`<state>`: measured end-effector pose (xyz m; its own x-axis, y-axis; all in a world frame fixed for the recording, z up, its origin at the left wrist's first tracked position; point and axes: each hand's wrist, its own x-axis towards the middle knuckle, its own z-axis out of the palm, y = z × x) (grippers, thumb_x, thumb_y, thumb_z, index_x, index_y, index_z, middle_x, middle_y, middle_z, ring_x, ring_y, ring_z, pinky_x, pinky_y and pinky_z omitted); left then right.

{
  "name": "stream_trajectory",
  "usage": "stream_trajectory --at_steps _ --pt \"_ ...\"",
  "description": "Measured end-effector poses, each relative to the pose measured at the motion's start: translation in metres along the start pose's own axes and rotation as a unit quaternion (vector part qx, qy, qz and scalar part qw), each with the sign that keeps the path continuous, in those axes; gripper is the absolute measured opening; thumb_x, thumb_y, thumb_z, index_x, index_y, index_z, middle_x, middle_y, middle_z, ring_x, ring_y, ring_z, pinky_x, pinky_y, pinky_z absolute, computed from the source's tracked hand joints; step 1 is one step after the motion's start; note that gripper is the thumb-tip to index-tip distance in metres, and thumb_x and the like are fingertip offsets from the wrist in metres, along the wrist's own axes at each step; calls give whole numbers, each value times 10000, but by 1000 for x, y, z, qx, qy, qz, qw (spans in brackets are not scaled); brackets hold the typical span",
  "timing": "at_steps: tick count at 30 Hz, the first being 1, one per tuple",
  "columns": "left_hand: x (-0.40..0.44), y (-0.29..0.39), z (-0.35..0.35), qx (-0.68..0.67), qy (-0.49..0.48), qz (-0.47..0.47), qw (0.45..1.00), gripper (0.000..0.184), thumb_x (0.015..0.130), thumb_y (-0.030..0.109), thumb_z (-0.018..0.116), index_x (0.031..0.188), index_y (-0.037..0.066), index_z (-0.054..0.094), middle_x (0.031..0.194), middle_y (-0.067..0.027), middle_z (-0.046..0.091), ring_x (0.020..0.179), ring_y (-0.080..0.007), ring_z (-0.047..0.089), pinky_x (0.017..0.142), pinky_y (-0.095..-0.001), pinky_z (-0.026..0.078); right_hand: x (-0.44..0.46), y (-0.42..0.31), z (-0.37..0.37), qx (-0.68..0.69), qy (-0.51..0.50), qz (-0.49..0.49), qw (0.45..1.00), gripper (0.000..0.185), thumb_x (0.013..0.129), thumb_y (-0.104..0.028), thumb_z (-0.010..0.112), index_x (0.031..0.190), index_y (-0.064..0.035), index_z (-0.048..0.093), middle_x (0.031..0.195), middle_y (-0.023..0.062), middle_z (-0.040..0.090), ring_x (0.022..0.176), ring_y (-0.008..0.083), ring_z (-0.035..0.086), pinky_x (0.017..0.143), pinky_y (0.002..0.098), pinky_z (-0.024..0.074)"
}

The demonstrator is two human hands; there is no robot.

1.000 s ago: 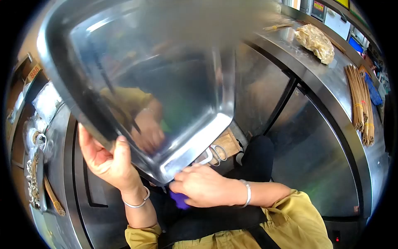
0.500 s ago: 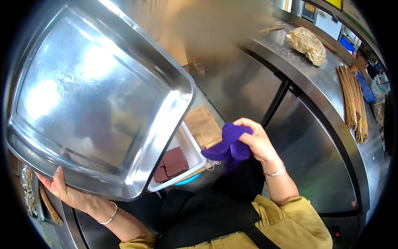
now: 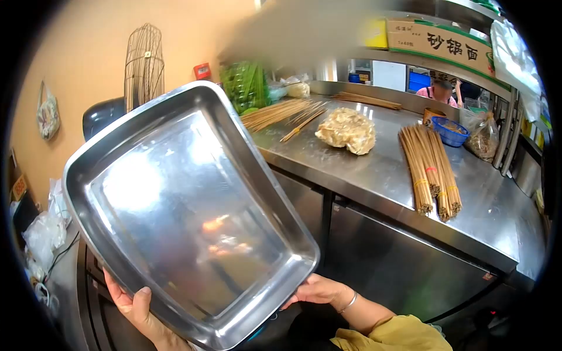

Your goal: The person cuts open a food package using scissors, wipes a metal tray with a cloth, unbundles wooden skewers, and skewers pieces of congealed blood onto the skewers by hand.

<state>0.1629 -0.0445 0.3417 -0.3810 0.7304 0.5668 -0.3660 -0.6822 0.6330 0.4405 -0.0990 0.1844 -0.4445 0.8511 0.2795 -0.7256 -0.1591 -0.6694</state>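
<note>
A large, deep stainless steel tray [image 3: 193, 210] is tilted up before me, its shiny inside facing me. At its lower left edge my left hand [image 3: 137, 304] grips the rim, thumb on the near side. My right hand [image 3: 322, 291] is closed at the lower right corner of the tray, some of its fingers hidden behind the rim. The purple cloth from the earlier frame is out of sight, and I cannot see whether it is behind the tray.
A steel counter [image 3: 374, 175] holds bundled skewers [image 3: 430, 169], loose skewers [image 3: 281, 114], a lumpy plastic-wrapped bundle [image 3: 346, 131] and a blue basket [image 3: 449, 131]. Green vegetables [image 3: 244, 85] stand at the back. Beyond the counter, a person [image 3: 439, 92] is partly visible. Plastic bags [image 3: 47, 234] hang at left.
My view has lifted toward the counter and wall. My right hand has moved from beside the tray to its corner. The purple cloth and the white bin with dark red blocks have left view.
</note>
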Motion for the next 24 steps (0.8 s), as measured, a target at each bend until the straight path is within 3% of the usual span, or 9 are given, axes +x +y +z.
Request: stream_trajectory --at_steps 3,7,9,11,16,17,20,22,24 --pt "4 -3 24 -4 -75 -31 997 696 668 -18 471 1353 6 351 1177 -113 529 953 -194 585 863 -294 486 -8 -2 0 89 99 -66 989 406 877 -87 551 1251 20 436 1187 155 554 1087 273 560 925 428 461" --pt "17 -3 64 21 -219 16 975 757 711 70 582 1394 -22 270 1347 -162 385 1232 -250 408 1021 -351 353 -3 -23 14 52 126 -130 982 370 856 -40 537 1211 29 457 1190 155 552 1090 265 555 945 411 451" --pt "18 -13 67 31 -277 -84 957 798 708 89 590 1412 -1 226 1378 -163 338 1186 -267 459 965 -371 445 8 -48 31 50 163 -193 966 384 845 -27 536 1215 27 449 1191 157 546 1102 266 543 961 424 441" --pt "16 -32 73 -7 -311 -213 926 724 752 71 555 1404 25 244 1236 -144 455 1082 -248 525 883 -366 487 27 -73 31 32 204 -215 955 378 839 -24 522 1206 24 441 1163 141 547 1089 262 541 970 441 437" --pt "42 -91 90 -6 -237 -290 927 651 686 -35 413 1329 48 354 1021 -97 536 868 -198 578 716 -305 524 39 -145 53 -137 182 -208 951 410 859 -152 604 1204 16 459 1150 146 549 1033 234 569 919 391 480" --pt "46 -89 93 -20 -269 -327 906 612 663 -20 410 1273 34 399 1007 -99 533 900 -213 565 742 -370 525 32 -159 61 -177 176 -191 949 430 862 -169 610 1216 16 451 1166 164 547 1041 237 573 923 391 479" --pt "53 -106 97 -57 -272 -395 876 520 662 10 424 1182 17 437 1012 -130 523 952 -274 551 807 -459 507 12 -185 68 -476 327 -116 808 305 830 -250 652 991 2 589 845 76 637 737 166 625 660 287 505" --pt "51 -111 99 -110 -255 -462 843 451 649 27 429 1099 13 454 1033 -163 516 972 -336 539 845 -532 480 5 -196 69 -713 476 -167 487 200 787 -207 649 861 -26 609 777 75 639 676 177 625 618 297 490" --pt "51 -109 93 -106 -253 -469 840 445 643 28 429 1086 14 458 1036 -173 514 973 -353 536 851 -539 477 10 -229 46 -650 565 -291 417 215 750 -209 617 880 -39 598 871 128 621 826 267 611 717 367 483"
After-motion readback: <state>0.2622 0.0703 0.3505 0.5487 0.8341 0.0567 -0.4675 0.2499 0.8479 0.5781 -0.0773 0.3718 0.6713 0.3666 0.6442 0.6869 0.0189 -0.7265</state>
